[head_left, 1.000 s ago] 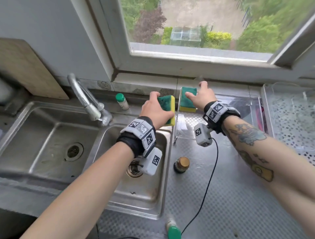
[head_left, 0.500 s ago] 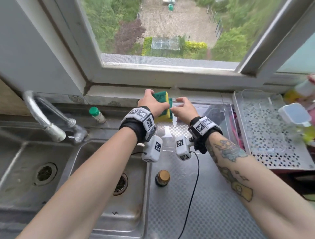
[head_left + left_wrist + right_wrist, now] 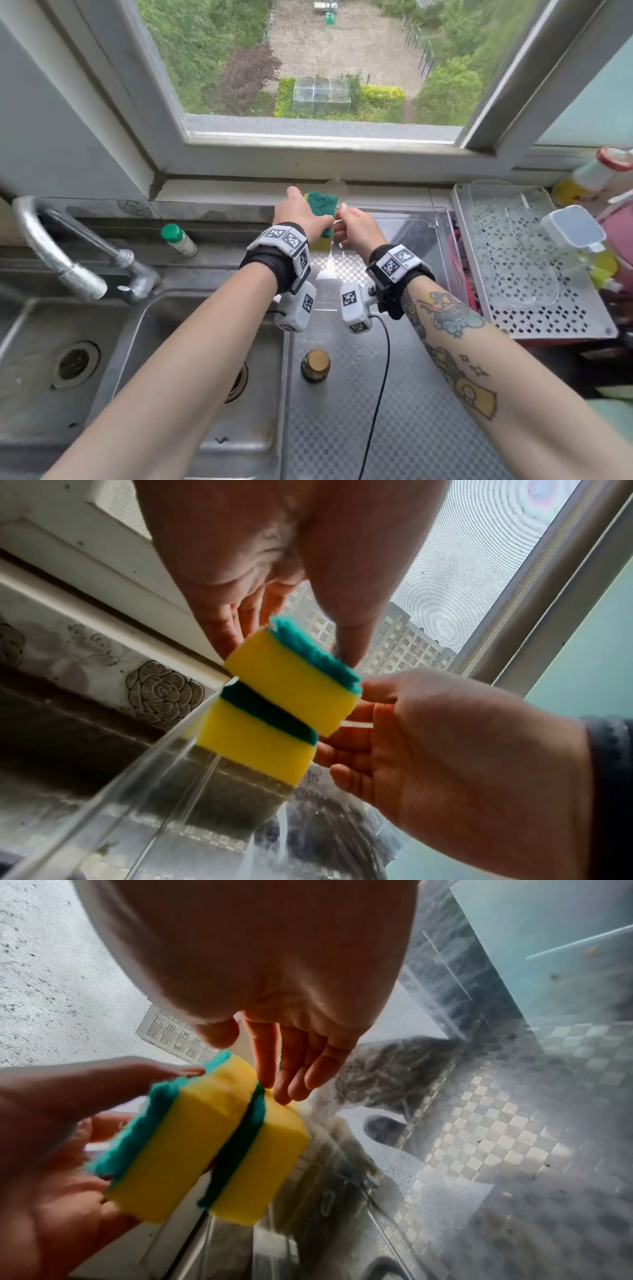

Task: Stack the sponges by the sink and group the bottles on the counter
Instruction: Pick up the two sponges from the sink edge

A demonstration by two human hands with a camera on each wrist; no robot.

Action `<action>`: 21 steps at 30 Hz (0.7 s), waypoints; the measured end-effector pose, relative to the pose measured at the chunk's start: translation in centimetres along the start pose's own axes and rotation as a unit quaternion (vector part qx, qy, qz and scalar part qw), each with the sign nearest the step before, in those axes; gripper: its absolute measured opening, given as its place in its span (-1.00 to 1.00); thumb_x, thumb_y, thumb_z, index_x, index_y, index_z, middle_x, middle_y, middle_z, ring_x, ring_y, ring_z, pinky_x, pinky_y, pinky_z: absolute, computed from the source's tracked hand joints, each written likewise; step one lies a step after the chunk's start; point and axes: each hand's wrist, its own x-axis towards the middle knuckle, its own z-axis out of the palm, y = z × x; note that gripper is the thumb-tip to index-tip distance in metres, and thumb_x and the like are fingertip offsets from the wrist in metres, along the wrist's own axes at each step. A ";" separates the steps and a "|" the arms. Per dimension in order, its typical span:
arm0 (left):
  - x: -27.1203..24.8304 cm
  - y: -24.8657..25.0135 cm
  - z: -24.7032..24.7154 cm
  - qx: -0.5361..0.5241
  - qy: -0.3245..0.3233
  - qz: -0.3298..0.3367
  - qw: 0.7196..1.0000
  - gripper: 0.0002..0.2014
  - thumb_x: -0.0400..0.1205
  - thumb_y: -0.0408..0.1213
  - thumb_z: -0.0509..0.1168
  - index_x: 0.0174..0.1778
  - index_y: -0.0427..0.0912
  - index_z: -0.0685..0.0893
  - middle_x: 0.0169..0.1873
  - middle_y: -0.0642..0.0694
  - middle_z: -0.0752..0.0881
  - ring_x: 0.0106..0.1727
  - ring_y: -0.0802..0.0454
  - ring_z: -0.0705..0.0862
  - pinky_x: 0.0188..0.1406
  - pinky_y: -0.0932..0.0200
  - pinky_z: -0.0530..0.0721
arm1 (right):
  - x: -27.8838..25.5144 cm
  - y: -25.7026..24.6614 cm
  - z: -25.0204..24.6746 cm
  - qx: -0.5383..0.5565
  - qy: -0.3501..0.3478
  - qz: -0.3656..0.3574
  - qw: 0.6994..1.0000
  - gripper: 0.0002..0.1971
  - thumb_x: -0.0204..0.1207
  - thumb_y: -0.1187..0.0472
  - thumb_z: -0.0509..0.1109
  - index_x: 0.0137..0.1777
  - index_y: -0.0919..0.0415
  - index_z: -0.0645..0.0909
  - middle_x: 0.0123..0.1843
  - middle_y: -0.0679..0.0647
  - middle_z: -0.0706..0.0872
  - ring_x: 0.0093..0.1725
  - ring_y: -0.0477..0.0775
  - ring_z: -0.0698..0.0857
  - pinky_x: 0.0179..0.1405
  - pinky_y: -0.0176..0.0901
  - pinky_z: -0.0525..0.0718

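Note:
Two yellow sponges with green scouring tops are stacked at the back left corner of a clear plastic tray (image 3: 414, 226). The upper sponge (image 3: 321, 205) (image 3: 291, 688) (image 3: 185, 1145) lies on the lower sponge (image 3: 322, 244) (image 3: 253, 750) (image 3: 263, 1161), slightly offset. My left hand (image 3: 301, 214) pinches the upper sponge, thumb on its green top, fingers behind it. My right hand (image 3: 352, 226) is flat beside the stack, its fingertips (image 3: 282, 1093) touching the lower sponge's edge. A small green-capped bottle (image 3: 178, 240) stands behind the sink. A brown gold-capped bottle (image 3: 315, 365) stands on the counter.
The faucet (image 3: 58, 263) arches over the double sink (image 3: 191, 428) at left. A white perforated tray (image 3: 548, 318) sits at right, with a red-capped yellow bottle (image 3: 589, 174) and a clear-lidded bottle (image 3: 575, 236) beyond it. A black cable (image 3: 380, 383) crosses the counter. The window sill runs close behind the sponges.
My left hand carried its sponge right and set it on the other sponge. My right hand slid off that sponge's top to its side. The head view swung right.

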 end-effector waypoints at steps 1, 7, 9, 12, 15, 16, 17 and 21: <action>0.1 -0.1 0.0 -0.002 0.007 -0.003 1.000 -0.41 0.40 -0.05 0.48 0.24 -0.23 0.42 0.10 -0.24 0.69 0.15 -0.23 0.66 -0.10 0.12 0.53 | 0.0 0.0 0.0 -0.007 -0.001 0.000 1.000 -0.67 0.70 0.07 0.10 -0.25 0.14 0.52 -0.41 0.04 0.50 -0.51 -0.03 0.45 -0.54 -0.25 0.39; 0.6 -0.7 0.3 0.025 -0.009 -0.011 1.000 -0.41 0.43 0.06 0.45 0.24 -0.23 0.50 0.18 -0.25 0.70 0.21 -0.21 0.66 -0.05 0.11 0.54 | -0.3 0.1 0.0 -0.053 -0.005 -0.006 0.999 -0.84 0.64 0.11 0.26 -0.05 0.19 0.58 -0.34 -0.01 0.60 -0.45 -0.10 0.55 -0.55 -0.35 0.45; 0.7 -0.8 0.3 0.014 -0.008 -0.018 1.000 -0.41 0.44 0.09 0.44 0.23 -0.24 0.51 0.18 -0.26 0.69 0.20 -0.22 0.66 -0.01 0.09 0.56 | -0.3 0.0 0.1 -0.053 -0.003 -0.003 0.999 -0.84 0.64 0.12 0.26 -0.04 0.20 0.57 -0.35 -0.02 0.59 -0.44 -0.11 0.55 -0.54 -0.35 0.46; 0.9 -1.0 0.3 0.007 0.009 -0.023 1.000 -0.47 0.49 0.08 0.40 0.20 -0.26 0.55 0.17 -0.27 0.70 0.20 -0.23 0.66 -0.02 0.10 0.54 | -0.3 0.0 0.3 -0.063 0.006 -0.007 0.998 -0.80 0.66 0.09 0.22 -0.14 0.15 0.56 -0.34 0.00 0.60 -0.42 -0.06 0.55 -0.47 -0.24 0.48; 0.6 -1.2 0.3 0.011 0.010 -0.015 1.000 -0.54 0.56 0.06 0.35 0.16 -0.27 0.61 0.14 -0.26 0.74 0.19 -0.24 0.66 -0.03 0.08 0.56 | -0.3 0.0 0.3 -0.082 0.008 -0.004 0.997 -0.75 0.67 0.08 0.16 -0.18 0.14 0.55 -0.33 0.02 0.60 -0.41 -0.02 0.56 -0.45 -0.18 0.47; 0.5 -1.3 0.3 0.009 0.010 -0.013 1.000 -0.54 0.57 0.07 0.32 0.16 -0.27 0.61 0.14 -0.27 0.74 0.20 -0.24 0.66 0.01 0.05 0.58 | -0.4 -0.1 0.4 -0.077 0.006 -0.001 0.997 -0.74 0.68 0.10 0.15 -0.20 0.14 0.54 -0.33 0.03 0.59 -0.41 -0.02 0.55 -0.47 -0.19 0.46; 0.4 -1.4 0.2 0.004 0.009 -0.013 1.000 -0.54 0.59 0.08 0.29 0.16 -0.27 0.61 0.14 -0.27 0.73 0.21 -0.25 0.65 0.05 0.03 0.59 | -0.6 -0.2 0.3 -0.073 0.005 0.003 0.997 -0.73 0.68 0.10 0.14 -0.21 0.15 0.53 -0.33 0.04 0.59 -0.41 -0.02 0.55 -0.47 -0.19 0.46; -1.1 -2.3 -1.3 -0.030 0.016 -0.029 0.999 -0.53 0.63 0.09 0.22 0.20 -0.27 0.60 0.17 -0.24 0.72 0.21 -0.23 0.66 -0.02 0.09 0.51 | -2.3 -0.9 0.0 -0.072 0.014 0.016 0.997 -0.74 0.67 0.10 0.17 -0.16 0.21 0.55 -0.30 0.10 0.58 -0.35 0.05 0.55 -0.32 -0.11 0.53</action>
